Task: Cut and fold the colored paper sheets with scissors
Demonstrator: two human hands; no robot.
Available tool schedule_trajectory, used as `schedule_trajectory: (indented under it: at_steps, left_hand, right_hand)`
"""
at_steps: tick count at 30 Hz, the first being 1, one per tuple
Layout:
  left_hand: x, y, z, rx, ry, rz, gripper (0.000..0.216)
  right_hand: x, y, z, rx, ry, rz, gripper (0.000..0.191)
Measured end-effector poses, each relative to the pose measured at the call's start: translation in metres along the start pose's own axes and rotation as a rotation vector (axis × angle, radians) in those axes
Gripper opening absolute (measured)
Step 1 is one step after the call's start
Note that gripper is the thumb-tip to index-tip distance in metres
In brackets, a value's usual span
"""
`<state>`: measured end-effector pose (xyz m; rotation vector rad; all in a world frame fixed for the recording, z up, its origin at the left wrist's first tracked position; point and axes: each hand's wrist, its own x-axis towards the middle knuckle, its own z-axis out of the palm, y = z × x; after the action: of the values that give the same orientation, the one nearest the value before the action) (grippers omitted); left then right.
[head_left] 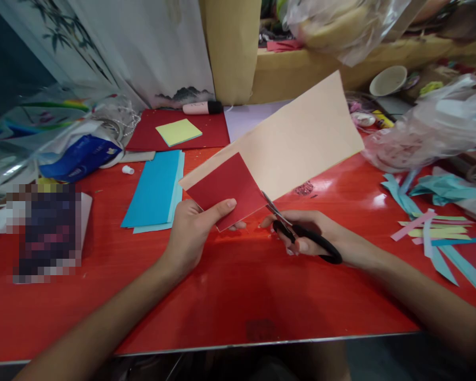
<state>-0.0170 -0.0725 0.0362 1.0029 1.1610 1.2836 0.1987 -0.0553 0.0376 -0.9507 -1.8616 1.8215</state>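
Observation:
My left hand (192, 225) pinches a red paper square (228, 188) together with a long cream paper strip (297, 137) behind it, thumb on top and fingers underneath. Both papers are held up above the red table, the strip slanting up to the right. In my right hand (317, 233) is a pair of scissors (291, 227) with black handles. Their blades point up and left and meet the cream strip's lower edge beside the right corner of the square. Whether the blades are parted is hard to make out.
Blue folded paper (154, 188) lies left of my hands. Behind are a yellow-green square (178, 132) on dark red paper (138, 132) and a pink marker (202, 108). Coloured paper scraps (440, 233) and plastic bags (432, 127) lie at right. The table's front edge (281, 341) is near me.

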Motion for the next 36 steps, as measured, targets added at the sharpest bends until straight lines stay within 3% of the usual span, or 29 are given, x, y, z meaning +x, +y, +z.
schedule_trajectory:
  at_steps: [13,21,27,32,36]
  left_hand:
    - [-0.004,-0.004,0.001,0.04,0.02,0.007,0.013]
    - [-0.005,-0.003,-0.001,0.09,-0.053,0.025,0.02]
    - [-0.005,-0.002,0.001,0.104,-0.023,0.04,0.015]
    - [-0.004,-0.001,-0.001,0.13,-0.036,0.025,0.018]
    - [-0.002,0.0,-0.002,0.162,-0.034,0.054,0.022]
  right_hand:
    - [0.004,0.012,0.001,0.006,-0.037,-0.038,0.064]
    - [0.004,0.008,0.004,0.008,-0.037,-0.042,0.053]
    - [0.003,0.011,0.003,-0.006,-0.054,-0.054,0.056]
    - [0.002,0.005,0.008,0.004,0.04,0.0,0.058]
    - [0.003,0.0,0.015,-0.015,0.133,0.024,0.045]
